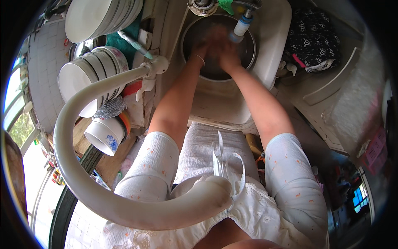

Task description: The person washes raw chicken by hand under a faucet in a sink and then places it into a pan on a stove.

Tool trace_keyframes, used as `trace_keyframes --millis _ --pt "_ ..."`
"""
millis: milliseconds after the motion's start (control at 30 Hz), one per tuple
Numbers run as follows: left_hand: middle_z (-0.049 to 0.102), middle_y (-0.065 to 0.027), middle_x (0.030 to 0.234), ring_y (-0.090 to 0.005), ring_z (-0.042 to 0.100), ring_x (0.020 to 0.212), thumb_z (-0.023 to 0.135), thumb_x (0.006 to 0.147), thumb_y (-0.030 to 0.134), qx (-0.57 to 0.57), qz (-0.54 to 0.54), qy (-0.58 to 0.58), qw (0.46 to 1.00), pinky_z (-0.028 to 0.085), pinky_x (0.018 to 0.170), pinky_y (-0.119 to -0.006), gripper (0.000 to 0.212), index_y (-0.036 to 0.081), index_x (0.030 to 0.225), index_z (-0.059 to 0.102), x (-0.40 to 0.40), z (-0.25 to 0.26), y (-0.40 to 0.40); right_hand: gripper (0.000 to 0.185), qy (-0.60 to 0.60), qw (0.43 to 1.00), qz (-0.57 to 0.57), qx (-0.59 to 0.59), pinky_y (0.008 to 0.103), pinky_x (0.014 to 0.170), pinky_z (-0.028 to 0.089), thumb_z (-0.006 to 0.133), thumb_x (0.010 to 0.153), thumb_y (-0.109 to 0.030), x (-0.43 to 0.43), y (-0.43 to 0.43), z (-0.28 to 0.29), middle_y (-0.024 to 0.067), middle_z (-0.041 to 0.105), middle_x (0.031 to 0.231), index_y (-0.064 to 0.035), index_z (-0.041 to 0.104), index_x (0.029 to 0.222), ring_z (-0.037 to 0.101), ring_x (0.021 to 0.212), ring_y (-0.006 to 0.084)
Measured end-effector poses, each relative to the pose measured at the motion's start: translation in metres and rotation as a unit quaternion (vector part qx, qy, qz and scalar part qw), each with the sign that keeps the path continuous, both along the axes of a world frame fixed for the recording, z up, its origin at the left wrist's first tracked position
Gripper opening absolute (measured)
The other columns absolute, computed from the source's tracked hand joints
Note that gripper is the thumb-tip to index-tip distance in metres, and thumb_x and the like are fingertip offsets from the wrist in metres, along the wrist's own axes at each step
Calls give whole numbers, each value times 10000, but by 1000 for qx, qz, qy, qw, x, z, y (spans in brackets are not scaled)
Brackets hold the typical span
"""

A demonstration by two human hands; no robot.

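Observation:
Both hands are down inside a round metal basin (254, 51) that stands in a pale sink (214, 102). My left hand (202, 46) and my right hand (228, 53) are close together, their fingers blurred and in shadow. Whether they hold anything, or touch, I cannot tell. Just to the right of the hands, a faucet spout with a blue and white nozzle (241, 28) points down over the basin. A thin bracelet circles the left wrist.
Left of the sink are stacked white bowls (74, 81), larger white dishes (90, 18), a cup with a blue pattern (102, 135) and a green-tipped brush (135, 45). A thick curved pipe (62, 133) arches across the foreground. A black patterned cloth (314, 37) lies at right.

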State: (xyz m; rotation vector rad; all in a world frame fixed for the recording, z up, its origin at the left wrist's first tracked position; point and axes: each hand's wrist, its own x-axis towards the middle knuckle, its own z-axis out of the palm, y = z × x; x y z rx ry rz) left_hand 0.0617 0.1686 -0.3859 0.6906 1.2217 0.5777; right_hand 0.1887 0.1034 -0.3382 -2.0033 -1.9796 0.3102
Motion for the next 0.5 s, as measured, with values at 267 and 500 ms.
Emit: trace_keyframes --millis 267,500 --pt "629 -123 906 -203 588 824 643 732 223 69 -73 191 976 454 738 -309 292 37 954 605 1 4 4 385 17 999 1 -51 431 887 386 565 682 -110 4 4 15 132 435 1197 -96 548 1067 407 1106 319" --pt "635 -141 860 -253 611 815 635 724 178 178 -116 325 922 470 725 -332 204 33 868 630 -5 -5 3 331 42 993 -46 -101 424 794 444 595 673 -131 0 9 10 159 467 1133 -72 552 996 483 982 348"
